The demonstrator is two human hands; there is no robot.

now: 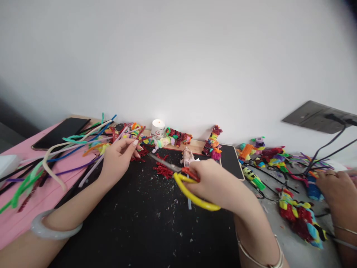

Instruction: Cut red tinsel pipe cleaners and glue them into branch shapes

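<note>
My left hand (118, 154) pinches a thin red tinsel pipe cleaner (142, 131) between thumb and fingers. My right hand (213, 182) grips scissors (198, 199) with yellow and red handles; their blades point left toward the pinched piece, apart from my fingers. Below the blade tips, a heap of short red tinsel pieces (163, 169) lies on the black mat (134, 219). A pale glue gun or similar small object (188, 154), partly hidden by my right hand, rests behind the scissors.
Many coloured pipe cleaners (58, 169) spread over the pink surface at left, beside a dark phone (60, 132). A white cup (158, 129) and pipe-cleaner figures (213, 143) line the wall. At right, another person's hand (338, 188) works among figures (302, 217) and black cables (320, 152).
</note>
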